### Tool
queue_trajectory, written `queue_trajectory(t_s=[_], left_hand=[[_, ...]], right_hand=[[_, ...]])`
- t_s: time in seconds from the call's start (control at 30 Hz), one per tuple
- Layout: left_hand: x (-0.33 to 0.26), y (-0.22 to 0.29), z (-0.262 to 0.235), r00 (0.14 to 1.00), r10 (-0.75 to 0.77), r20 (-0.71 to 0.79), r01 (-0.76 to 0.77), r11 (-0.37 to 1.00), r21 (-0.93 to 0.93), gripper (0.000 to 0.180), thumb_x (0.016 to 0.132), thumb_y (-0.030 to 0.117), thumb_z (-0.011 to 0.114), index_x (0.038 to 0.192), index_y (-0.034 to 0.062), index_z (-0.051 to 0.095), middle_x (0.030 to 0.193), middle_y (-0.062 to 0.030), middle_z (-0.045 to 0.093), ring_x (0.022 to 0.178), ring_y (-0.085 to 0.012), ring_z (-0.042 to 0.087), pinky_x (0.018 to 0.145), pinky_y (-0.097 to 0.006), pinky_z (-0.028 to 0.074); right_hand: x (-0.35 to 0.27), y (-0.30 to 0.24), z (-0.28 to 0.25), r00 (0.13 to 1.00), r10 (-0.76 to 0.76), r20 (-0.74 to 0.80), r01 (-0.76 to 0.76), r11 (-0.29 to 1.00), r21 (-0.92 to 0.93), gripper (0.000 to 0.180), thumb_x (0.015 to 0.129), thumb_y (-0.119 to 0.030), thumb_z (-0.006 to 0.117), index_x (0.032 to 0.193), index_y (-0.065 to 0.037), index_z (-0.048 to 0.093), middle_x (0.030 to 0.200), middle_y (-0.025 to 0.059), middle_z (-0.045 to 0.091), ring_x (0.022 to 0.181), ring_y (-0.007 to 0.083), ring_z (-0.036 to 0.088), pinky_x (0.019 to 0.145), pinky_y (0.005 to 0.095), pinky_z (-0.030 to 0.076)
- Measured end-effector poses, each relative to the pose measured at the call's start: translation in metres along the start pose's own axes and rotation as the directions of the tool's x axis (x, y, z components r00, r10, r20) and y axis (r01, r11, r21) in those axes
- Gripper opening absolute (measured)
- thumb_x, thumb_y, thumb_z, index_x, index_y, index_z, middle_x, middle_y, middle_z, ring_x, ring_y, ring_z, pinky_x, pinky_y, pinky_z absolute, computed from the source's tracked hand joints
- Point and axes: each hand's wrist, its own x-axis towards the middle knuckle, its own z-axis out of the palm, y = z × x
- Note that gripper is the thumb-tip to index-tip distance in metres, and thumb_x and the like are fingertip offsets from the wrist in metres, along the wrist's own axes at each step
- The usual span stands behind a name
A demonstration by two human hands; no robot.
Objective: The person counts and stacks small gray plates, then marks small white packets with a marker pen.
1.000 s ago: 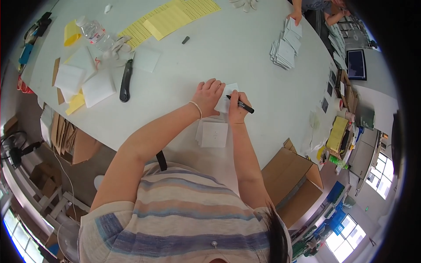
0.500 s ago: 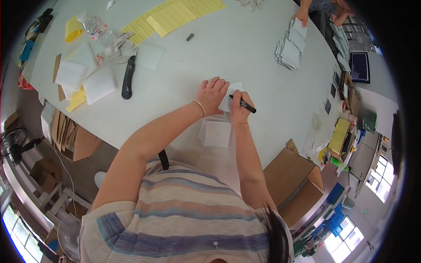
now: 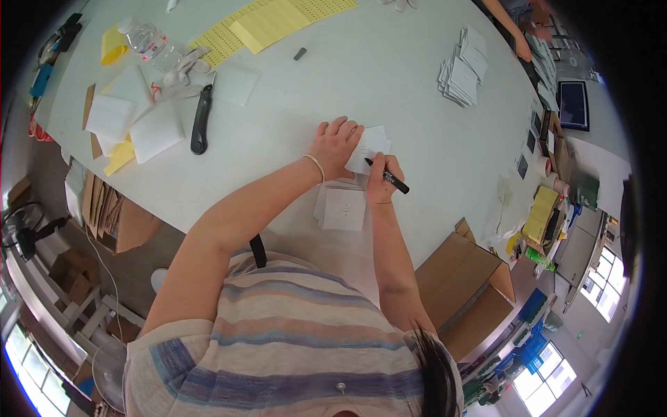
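Observation:
Several white cards [image 3: 370,144] lie under my left hand [image 3: 336,147], near the middle of the table. That hand is open, its fingers stretched out flat to press the cards down. My right hand [image 3: 384,178] is closed round a black marker [image 3: 396,182], whose tip points up and left beside the top card. Whether the tip touches the card I cannot tell. Just nearer to me, a stack of white square cards [image 3: 344,210] with small print lies fanned a little, partly beneath my wrists.
At far right lies a pile of white cards [image 3: 461,76], near a co-worker's hand [image 3: 522,48]. Left are a box cutter [image 3: 201,121], a plastic bottle [image 3: 149,43], gloves [image 3: 182,76] and white foam sheets [image 3: 158,131]. Yellow sheets [image 3: 271,26] lie behind. A cardboard box [image 3: 458,285] stands at right.
My right hand and the marker have shifted slightly nearer to me and right, uncovering more card. The co-worker's hand has left the far-right pile and moved right.

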Motion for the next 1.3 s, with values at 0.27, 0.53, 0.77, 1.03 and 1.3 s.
queue_trajectory(t_s=[0.27,0.53,0.77,1.03,1.3], left_hand=[[-0.002,0.001,0.001,0.998,-0.004,-0.061,0.004,1.0,-0.012,0.102,0.052,0.037,0.086,0.134,0.0071,0.034,0.132,-0.009,0.037,0.13,-0.0282,0.032,0.103,-0.048,0.031],[-0.002,0.001,-0.001,1.0,0.003,-0.015,-0.003,1.0,0.011,0.104,0.055,0.045,0.084,0.137,0.0064,0.032,0.134,-0.0092,0.035,0.131,-0.0293,0.028,0.103,-0.051,0.03],[-0.002,0.001,-0.002,1.0,0.001,0.005,-0.001,0.999,0.032,0.104,0.057,0.047,0.083,0.137,0.0064,0.031,0.135,-0.0091,0.035,0.132,-0.0292,0.027,0.103,-0.051,0.029],[-0.002,0.0,-0.003,1.0,0.008,0.008,-0.009,0.999,0.053,0.106,0.056,0.052,0.082,0.138,0.0063,0.031,0.135,-0.0091,0.035,0.133,-0.029,0.027,0.103,-0.051,0.03],[-0.004,-0.008,-0.005,0.995,0.039,-0.095,-0.047,0.996,-0.076,0.104,0.049,0.047,0.084,0.132,0.0059,0.038,0.131,-0.009,0.038,0.13,-0.0299,0.03,0.103,-0.049,0.029]], right_hand=[[0.001,-0.01,0.002,0.993,-0.112,0.038,0.115,0.992,-0.061,0.021,0.087,-0.009,0.059,0.068,-0.001,0.054,0.062,0.0078,0.06,0.055,0.0135,0.052,0.052,0.0283,0.043],[0.001,-0.007,0.004,0.991,-0.137,0.001,0.136,0.984,-0.116,0.022,0.087,-0.008,0.058,0.067,-0.002,0.052,0.062,0.0083,0.059,0.053,0.0154,0.05,0.051,0.0303,0.042],[0.002,-0.009,0.002,0.996,-0.083,0.027,0.084,0.994,-0.068,0.024,0.088,-0.01,0.056,0.066,-0.001,0.052,0.06,0.006,0.056,0.054,0.0117,0.048,0.051,0.0281,0.041],[0.002,-0.016,-0.004,0.981,0.192,-0.035,-0.178,0.953,0.245,0.025,0.088,-0.012,0.055,0.066,-0.002,0.053,0.059,0.0018,0.053,0.057,0.0077,0.047,0.052,0.0266,0.039],[0.02,-0.014,-0.002,0.941,0.251,-0.227,-0.161,0.922,0.352,0.019,0.091,-0.019,0.056,0.078,-0.005,0.053,0.071,0.001,0.055,0.057,0.0063,0.047,0.052,0.0204,0.037]])
